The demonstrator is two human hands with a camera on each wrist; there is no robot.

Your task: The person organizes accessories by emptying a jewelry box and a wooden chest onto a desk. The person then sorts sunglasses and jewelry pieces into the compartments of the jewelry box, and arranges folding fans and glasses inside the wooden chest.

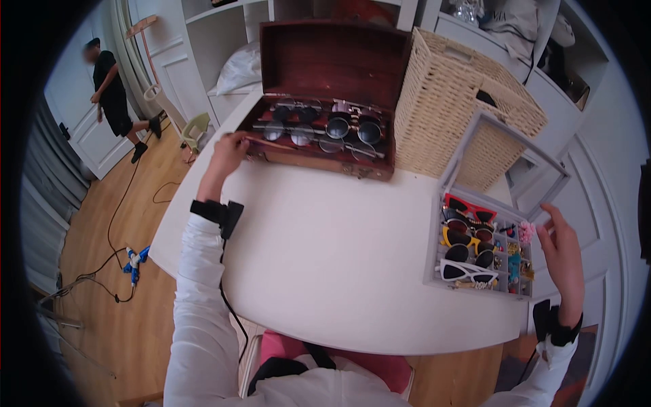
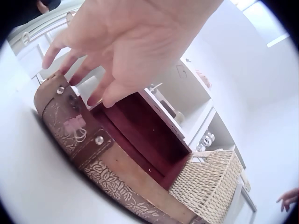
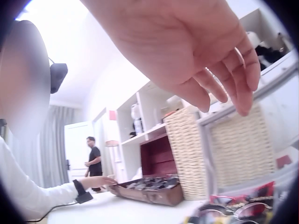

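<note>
My left hand [image 1: 228, 156] is at the left front corner of a dark red-brown case [image 1: 325, 165]. In the left wrist view its fingers [image 2: 79, 63] are loosely spread at the case's corner. The case's lid is raised, and several pairs of sunglasses [image 1: 339, 127] lie inside in rows. My right hand [image 1: 561, 254] hovers beside the right edge of a grey organizer box [image 1: 432, 261], fingers relaxed and holding nothing. That box has its clear lid up and holds red, yellow and white sunglasses [image 1: 468, 272], small trinkets and a pink flower-like ornament [image 1: 526, 233] near my fingertips.
A tall woven basket [image 1: 434, 102] stands between the case and the organizer on the white table [image 1: 325, 251]. Shelves line the wall behind. At the far left a person in black [image 1: 112, 88] is by a door, and cables [image 1: 112, 230] lie on the wooden floor.
</note>
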